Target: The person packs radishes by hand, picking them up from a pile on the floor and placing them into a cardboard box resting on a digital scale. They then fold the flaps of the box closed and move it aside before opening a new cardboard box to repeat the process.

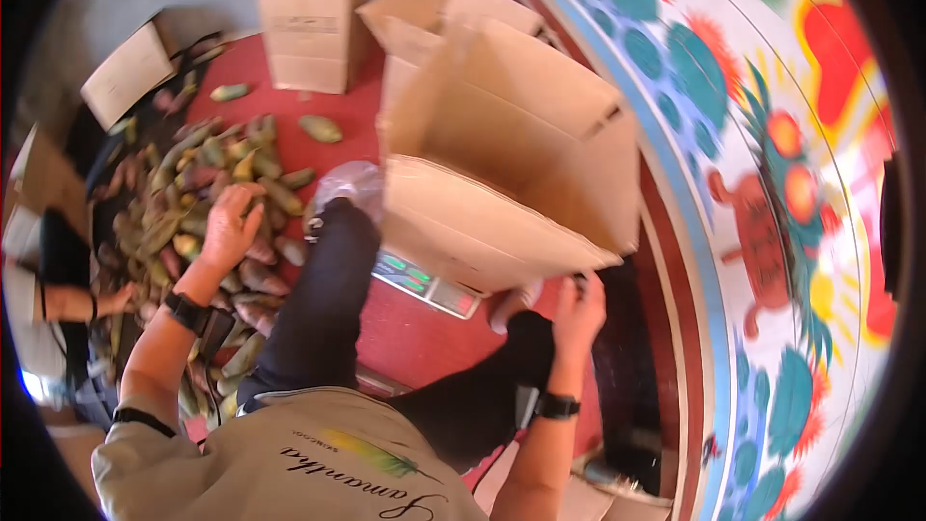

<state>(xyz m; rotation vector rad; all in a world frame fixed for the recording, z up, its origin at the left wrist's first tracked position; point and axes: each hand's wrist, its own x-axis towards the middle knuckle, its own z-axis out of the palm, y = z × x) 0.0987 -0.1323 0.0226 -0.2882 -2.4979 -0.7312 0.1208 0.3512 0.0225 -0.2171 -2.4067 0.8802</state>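
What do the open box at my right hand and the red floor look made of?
Open box: plain brown cardboard, matte; the creased, folded flaps show it. Floor: smooth red surface, perhaps painted concrete, though the look leaves that open.

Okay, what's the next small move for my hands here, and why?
Probably close the left hand on one piece from the fruit pile: it rests open there, gripping nothing, while the right hand grips the edge of the open cardboard box over the scale.
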